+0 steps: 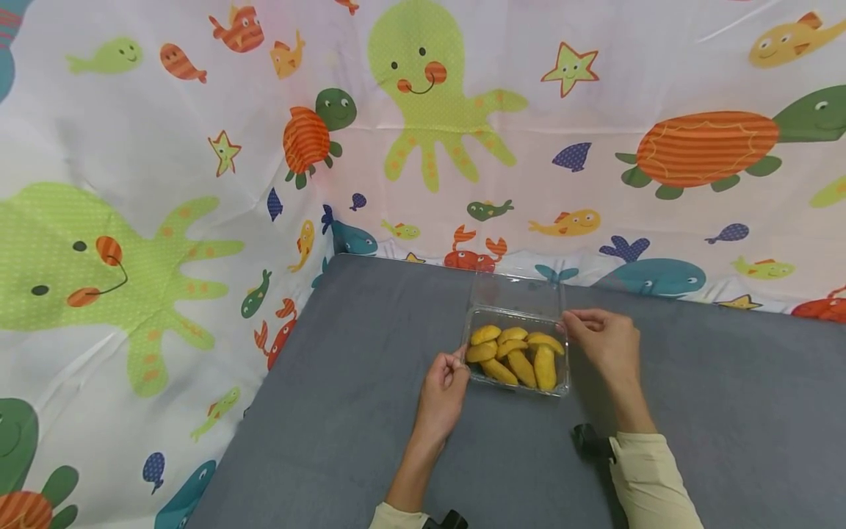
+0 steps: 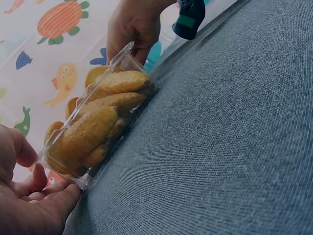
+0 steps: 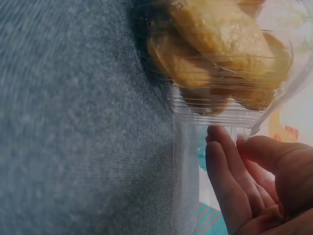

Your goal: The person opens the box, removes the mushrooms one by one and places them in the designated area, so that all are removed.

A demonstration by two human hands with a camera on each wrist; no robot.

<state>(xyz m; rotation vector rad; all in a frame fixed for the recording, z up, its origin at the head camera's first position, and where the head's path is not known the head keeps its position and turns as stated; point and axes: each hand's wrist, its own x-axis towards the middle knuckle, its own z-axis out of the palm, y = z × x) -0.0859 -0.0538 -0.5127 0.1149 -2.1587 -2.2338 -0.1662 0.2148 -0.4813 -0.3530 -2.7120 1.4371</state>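
Note:
A clear plastic clamshell container [image 1: 515, 391] sits on the grey surface, its lid [image 1: 518, 292] folded up and back. Several yellow-brown, elongated, fruit-like pieces [image 1: 545, 367] fill it; their exact kind is unclear. At its left side, my left hand [image 1: 442, 393] pinches the rim between thumb and curled fingers, as the left wrist view also shows [image 2: 34, 196]. My right hand [image 1: 606, 349] pinches the right edge near the lid's hinge. From the right wrist, thumb and forefinger of that hand [image 3: 259, 181] meet at the container's rim.
Grey fabric [image 1: 317, 426] covers the tabletop. Behind and to the left hangs a white sheet [image 1: 264, 110] printed with sea animals, meeting the table's far edge just beyond the lid. A dark wrist device [image 1: 588, 441] is on the right forearm.

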